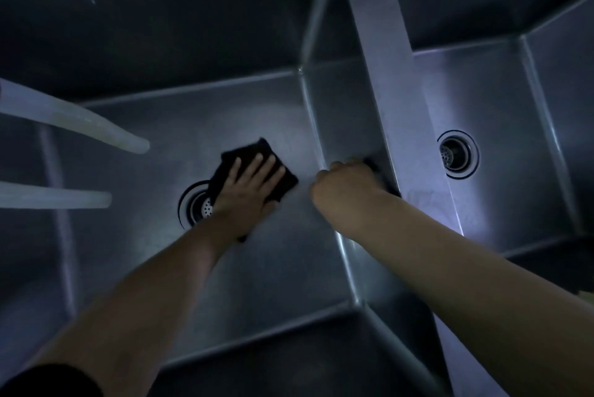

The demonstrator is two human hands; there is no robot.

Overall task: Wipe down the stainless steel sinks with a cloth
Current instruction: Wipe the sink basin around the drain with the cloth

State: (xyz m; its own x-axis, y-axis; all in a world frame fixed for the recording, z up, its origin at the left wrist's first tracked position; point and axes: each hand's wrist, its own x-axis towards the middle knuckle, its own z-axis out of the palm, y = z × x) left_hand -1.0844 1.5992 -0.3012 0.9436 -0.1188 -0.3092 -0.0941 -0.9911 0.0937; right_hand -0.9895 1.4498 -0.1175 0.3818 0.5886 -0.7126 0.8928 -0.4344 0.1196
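I look down into a deep stainless steel sink (225, 274) in dim light. My left hand (249, 186) lies flat with straight fingers on a dark folded cloth (283, 181), pressing it on the basin floor beside the round drain (196, 205). My right hand (342, 186) presses a second dark cloth (384, 179) against the sink's right wall; its fingers curl over the cloth, which is mostly hidden behind the hand. A second sink (501, 126) with its own drain (456, 154) lies to the right, past the steel divider (401, 101).
Two pale tubes or spouts (83, 125) (58, 199) reach in from the left over the basin. The near wall of the sink rises in shadow at the bottom.
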